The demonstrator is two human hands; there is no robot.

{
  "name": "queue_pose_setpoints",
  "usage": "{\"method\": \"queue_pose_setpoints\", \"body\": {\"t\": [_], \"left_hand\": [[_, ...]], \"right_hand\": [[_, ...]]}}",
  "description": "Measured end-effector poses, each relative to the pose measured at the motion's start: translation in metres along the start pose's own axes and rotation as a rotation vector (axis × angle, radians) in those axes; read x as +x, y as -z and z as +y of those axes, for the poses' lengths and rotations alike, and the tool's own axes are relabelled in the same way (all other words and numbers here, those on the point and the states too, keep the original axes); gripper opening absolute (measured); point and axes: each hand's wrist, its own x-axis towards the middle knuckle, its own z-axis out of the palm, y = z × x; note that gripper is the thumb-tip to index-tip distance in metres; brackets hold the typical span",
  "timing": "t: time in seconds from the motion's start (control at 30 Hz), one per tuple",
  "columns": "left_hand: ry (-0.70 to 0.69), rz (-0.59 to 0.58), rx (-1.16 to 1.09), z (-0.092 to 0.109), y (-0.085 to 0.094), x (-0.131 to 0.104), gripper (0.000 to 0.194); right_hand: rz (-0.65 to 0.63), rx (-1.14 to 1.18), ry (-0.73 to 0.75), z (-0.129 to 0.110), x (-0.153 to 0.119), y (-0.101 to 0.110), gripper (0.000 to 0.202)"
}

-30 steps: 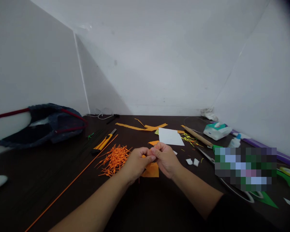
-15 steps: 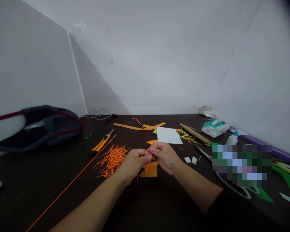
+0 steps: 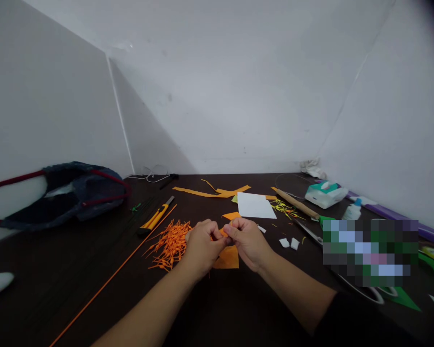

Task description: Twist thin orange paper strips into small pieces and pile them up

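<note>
My left hand [image 3: 205, 248] and my right hand [image 3: 251, 244] meet at the middle of the dark table, fingers closed in pinches. Between their fingertips is a small orange paper piece [image 3: 223, 232], mostly covered by the fingers. Below the hands lies a flat orange paper square [image 3: 227, 259]. Just left of my left hand is a heap of thin orange stems with bud-shaped swellings [image 3: 170, 241]. An orange paper scrap [image 3: 231, 215] and a white sheet [image 3: 255, 206] lie beyond the hands.
At left are a yellow utility knife [image 3: 154, 220], a long orange stick [image 3: 110, 279] and a dark fabric bag [image 3: 94, 185]. Scissors [image 3: 311, 232], a wooden rod [image 3: 296, 203], a glue bottle [image 3: 353, 210] and a tissue pack [image 3: 325, 194] lie right. Orange strips [image 3: 198, 193] lie behind.
The fingers of my left hand have curled in and turned over around the orange paper piece. My right hand keeps its pinch. The whole view has shifted slightly.
</note>
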Motion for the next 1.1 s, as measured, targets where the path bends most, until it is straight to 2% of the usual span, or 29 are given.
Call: {"method": "queue_pose_setpoints", "body": {"t": [0.17, 0.27, 0.33, 0.43, 0.53, 0.63, 0.83, 0.97, 1.1], "left_hand": [[0.073, 0.052, 0.108, -0.001, -0.003, 0.002, 0.029], [0.112, 0.02, 0.088, -0.004, -0.001, 0.002, 0.029], [0.087, -0.05, -0.011, -0.006, 0.002, 0.002, 0.028], [0.026, -0.221, -0.251, -0.009, 0.008, 0.003, 0.023], [0.057, -0.371, -0.483, -0.01, 0.011, 0.004, 0.03], [0.083, -0.422, -0.596, -0.011, 0.009, 0.003, 0.026], [0.145, -0.27, -0.488, -0.015, 0.003, 0.001, 0.02], [0.067, -0.129, -0.334, -0.016, -0.001, 0.003, 0.024], [0.062, -0.032, -0.128, -0.013, -0.002, 0.003, 0.024]], "right_hand": [[0.03, 0.0, -0.018, 0.002, 0.001, 0.0, 0.022], [0.031, -0.007, -0.046, 0.0, 0.001, 0.001, 0.016], [0.02, -0.016, -0.045, -0.003, 0.002, 0.001, 0.014], [-0.021, -0.007, -0.007, -0.006, 0.003, 0.002, 0.018], [-0.047, -0.016, 0.014, -0.008, 0.003, 0.004, 0.022], [-0.068, -0.034, 0.002, -0.008, 0.003, 0.003, 0.021], [-0.042, -0.027, -0.004, -0.003, 0.003, 0.002, 0.021], [-0.015, -0.051, -0.02, 0.001, 0.002, 0.001, 0.02], [0.058, -0.094, -0.018, 0.007, 0.003, -0.002, 0.024]]}}
